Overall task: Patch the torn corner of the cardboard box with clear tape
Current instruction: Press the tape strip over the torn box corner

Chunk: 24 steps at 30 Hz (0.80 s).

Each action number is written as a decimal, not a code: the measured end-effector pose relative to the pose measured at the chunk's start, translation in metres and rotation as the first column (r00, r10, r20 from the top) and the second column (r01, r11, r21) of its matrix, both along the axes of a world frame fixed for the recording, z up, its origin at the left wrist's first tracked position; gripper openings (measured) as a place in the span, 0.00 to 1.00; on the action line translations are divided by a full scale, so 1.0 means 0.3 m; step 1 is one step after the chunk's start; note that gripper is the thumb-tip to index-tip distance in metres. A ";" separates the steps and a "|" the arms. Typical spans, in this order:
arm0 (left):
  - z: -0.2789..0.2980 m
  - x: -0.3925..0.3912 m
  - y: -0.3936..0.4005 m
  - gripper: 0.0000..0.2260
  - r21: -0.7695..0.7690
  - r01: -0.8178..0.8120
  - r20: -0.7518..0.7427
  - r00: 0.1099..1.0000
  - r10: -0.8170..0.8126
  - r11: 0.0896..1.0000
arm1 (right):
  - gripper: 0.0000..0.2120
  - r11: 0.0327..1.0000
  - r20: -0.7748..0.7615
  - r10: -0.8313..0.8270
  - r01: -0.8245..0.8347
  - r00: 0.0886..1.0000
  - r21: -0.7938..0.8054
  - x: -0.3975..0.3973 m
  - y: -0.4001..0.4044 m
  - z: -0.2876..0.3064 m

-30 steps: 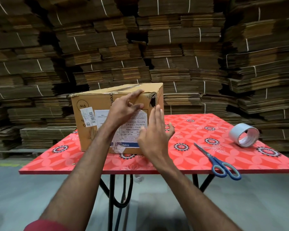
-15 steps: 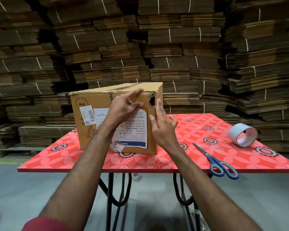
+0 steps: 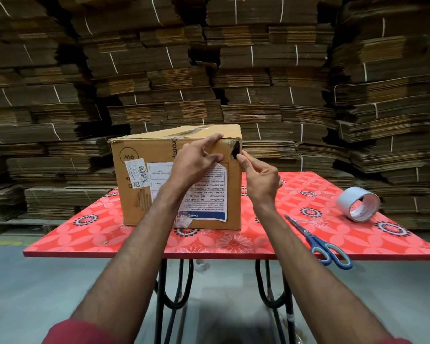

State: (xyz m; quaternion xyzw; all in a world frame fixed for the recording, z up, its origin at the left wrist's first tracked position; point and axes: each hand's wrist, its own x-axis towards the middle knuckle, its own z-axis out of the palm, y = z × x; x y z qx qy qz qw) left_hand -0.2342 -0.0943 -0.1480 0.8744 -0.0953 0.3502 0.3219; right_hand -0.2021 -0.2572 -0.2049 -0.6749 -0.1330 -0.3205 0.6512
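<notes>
A: What is obscured?
B: The left hand (image 3: 194,162) lies spread, empty, on the cardboard box (image 3: 144,194), covering its label.

A: Box position?
B: Upside down, bench (image 3: 97,232) left; torn corner (image 3: 235,150) upper right, touched by the right hand (image 3: 260,177), fingers curled, empty.

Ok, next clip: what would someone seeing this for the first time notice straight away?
Probably the cardboard box standing on the red flowered table, with a dark tear at its upper right corner. Both hands are up at that corner: the left hand is spread on the front face and the right hand touches the edge just below the tear. Behind, bundled flat cardboard fills the whole background, while a tape roll and blue-handled scissors lie untouched on the table's right side.
</notes>
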 end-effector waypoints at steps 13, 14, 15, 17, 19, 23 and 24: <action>-0.046 0.025 -0.137 0.28 0.083 -0.171 0.150 0.976 0.157 0.982 | 0.08 0.984 -0.071 0.101 -0.110 0.992 -0.138 0.033 -0.158 0.003; -0.066 0.025 -0.150 0.30 0.085 -0.165 0.179 0.973 0.148 0.983 | 0.09 0.980 -0.087 0.120 -0.132 0.989 -0.149 0.034 -0.175 -0.006; -0.091 0.024 -0.166 0.32 0.095 -0.151 0.205 0.970 0.129 0.984 | 0.10 0.976 -0.105 0.131 -0.147 0.986 -0.160 0.026 -0.193 -0.009; -0.149 0.018 -0.208 0.34 0.169 -0.173 0.272 0.955 0.123 0.970 | 0.09 0.963 -0.172 0.139 -0.173 0.975 -0.205 0.022 -0.236 -0.017; -0.210 0.014 -0.264 0.34 0.256 -0.244 0.356 0.923 0.143 0.935 | 0.07 0.944 -0.241 0.125 -0.190 0.962 -0.268 0.022 -0.290 -0.023; -0.324 0.025 -0.378 0.26 0.351 -0.184 0.290 0.954 0.081 0.918 | 0.08 0.900 -0.328 0.022 -0.162 0.944 -0.404 0.045 -0.392 -0.063; -0.347 0.032 -0.404 0.22 0.368 -0.154 0.224 0.972 0.073 0.917 | 0.08 0.888 -0.343 -0.014 -0.146 0.939 -0.437 0.051 -0.412 -0.073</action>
